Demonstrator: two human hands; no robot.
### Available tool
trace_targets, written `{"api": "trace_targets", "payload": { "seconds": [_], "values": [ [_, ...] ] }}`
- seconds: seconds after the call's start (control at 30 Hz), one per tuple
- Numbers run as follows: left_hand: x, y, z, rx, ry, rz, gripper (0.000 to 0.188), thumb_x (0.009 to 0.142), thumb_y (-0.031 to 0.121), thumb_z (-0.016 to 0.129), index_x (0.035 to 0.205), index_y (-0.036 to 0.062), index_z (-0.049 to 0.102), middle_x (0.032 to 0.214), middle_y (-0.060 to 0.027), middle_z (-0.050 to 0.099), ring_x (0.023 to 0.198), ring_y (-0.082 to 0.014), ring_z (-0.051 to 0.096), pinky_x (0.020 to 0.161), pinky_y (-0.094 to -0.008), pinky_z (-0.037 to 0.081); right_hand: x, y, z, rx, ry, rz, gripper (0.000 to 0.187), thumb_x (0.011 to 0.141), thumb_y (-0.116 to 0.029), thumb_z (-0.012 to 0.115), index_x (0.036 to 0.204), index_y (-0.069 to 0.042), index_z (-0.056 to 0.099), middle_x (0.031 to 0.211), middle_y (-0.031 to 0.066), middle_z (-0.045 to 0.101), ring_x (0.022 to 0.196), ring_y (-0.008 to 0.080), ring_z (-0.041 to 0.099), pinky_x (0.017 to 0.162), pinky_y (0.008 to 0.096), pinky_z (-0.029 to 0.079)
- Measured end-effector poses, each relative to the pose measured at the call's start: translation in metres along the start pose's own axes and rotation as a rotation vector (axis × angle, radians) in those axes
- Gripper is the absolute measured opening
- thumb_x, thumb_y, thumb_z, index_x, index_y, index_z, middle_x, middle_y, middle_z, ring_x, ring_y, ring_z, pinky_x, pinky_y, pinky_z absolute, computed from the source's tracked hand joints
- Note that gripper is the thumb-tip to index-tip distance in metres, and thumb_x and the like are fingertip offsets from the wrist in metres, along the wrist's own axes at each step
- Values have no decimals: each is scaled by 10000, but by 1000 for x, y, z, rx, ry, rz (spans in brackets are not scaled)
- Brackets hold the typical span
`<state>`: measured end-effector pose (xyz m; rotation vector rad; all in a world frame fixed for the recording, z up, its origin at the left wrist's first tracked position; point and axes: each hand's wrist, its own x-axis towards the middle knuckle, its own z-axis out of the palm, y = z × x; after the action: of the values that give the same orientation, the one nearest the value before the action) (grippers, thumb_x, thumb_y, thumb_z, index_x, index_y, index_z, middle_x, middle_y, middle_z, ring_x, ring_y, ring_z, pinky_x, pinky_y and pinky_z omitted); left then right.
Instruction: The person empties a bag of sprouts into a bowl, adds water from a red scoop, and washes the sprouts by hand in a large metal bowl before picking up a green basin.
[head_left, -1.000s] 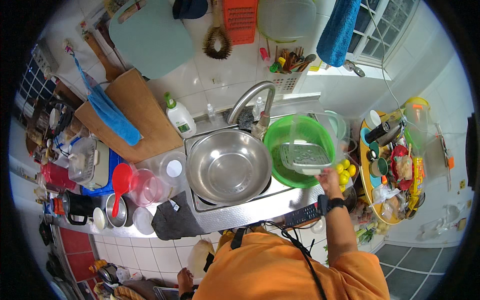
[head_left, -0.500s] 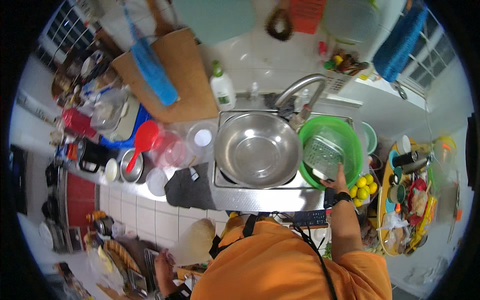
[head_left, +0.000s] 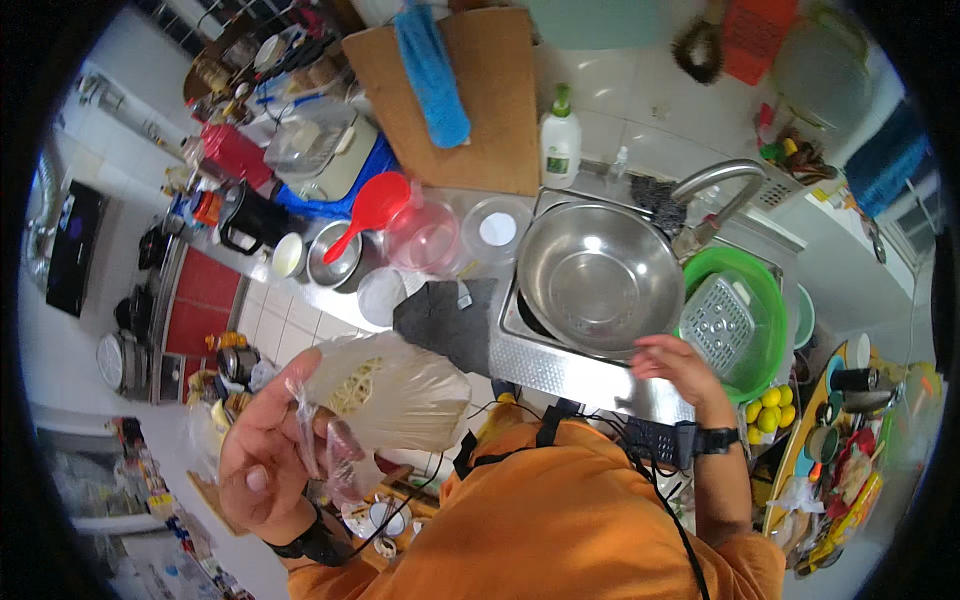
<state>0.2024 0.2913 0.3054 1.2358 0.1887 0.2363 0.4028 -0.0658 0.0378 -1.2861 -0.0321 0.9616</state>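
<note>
My left hand [head_left: 275,450] is raised at the lower left and grips a clear plastic bag [head_left: 385,390] with pale noodle-like food inside. My right hand [head_left: 675,365] hovers with loose fingers over the front rim of the sink, holding nothing. It is just below a large steel bowl [head_left: 600,275] that sits in the sink. To its right a green colander [head_left: 755,320] holds a clear perforated basket [head_left: 715,325]. A dark cloth [head_left: 450,320] lies on the counter between the two hands.
A tap [head_left: 715,195] arches over the sink. A soap bottle [head_left: 560,140] and a wooden board [head_left: 470,90] stand behind. A red ladle [head_left: 370,210], pink jug [head_left: 425,240], clear lid [head_left: 495,230] and small pots crowd the left counter. Lemons [head_left: 770,410] lie at right.
My left hand has come up into view with the bag of food. My right hand has left the basket in the green colander and drawn back toward the sink's front edge.
</note>
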Motion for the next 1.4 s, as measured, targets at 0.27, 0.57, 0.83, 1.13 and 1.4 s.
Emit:
{"api": "trace_targets", "payload": {
  "seconds": [0.27, 0.57, 0.83, 1.13, 1.4],
  "values": [
    [76, 1, 55, -18, -393, -150, 902, 683, 326, 588, 1339, -109, 149, 1041, -300, 527, 772, -295, 598, 615, -338, 511, 39, 20, 90, 107, -340, -83, 471, 878, -162, 540, 1284, -34, 337, 1142, 81, 520, 1024, 174, 523, 895, 329, 439],
    [160, -38, 119, -123, -762, -341, 748, 749, 324, 520, 1293, -121, 264, 961, -240, 538, 762, -216, 568, 608, -273, 469, 13, 44, 25, 451, 232, -260, 514, 896, -139, 470, 1344, -50, 233, 1120, 115, 535, 900, 216, 588, 748, 344, 514],
    [188, -59, 148, -354, -972, -481, 539, 842, 243, 414, 1278, -64, 338, 1049, -216, 509, 821, -223, 530, 689, -316, 443, 4, 28, 26, 634, 540, -402, 477, 916, -382, 411, 1248, -41, 418, 1208, 85, 511, 1057, 208, 518, 914, 337, 401],
    [209, -79, 155, -348, -1004, -586, 433, 830, 217, 463, 1179, -34, 414, 1029, -185, 519, 804, -229, 525, 712, -376, 437, 9, 44, 28, 735, 593, -277, 207, 912, -155, 414, 1045, -23, 504, 861, 105, 607, 780, 193, 602, 635, 320, 537],
    [271, -109, 86, -306, -581, -526, 398, 859, 213, 420, 1160, -45, 458, 954, -106, 558, 728, -157, 515, 641, -290, 442, -27, -9, 32, 779, 862, -753, 52, 850, -134, 519, 814, -102, 499, 696, -14, 501, 618, 125, 493, 581, 263, 428]
  ]
}}
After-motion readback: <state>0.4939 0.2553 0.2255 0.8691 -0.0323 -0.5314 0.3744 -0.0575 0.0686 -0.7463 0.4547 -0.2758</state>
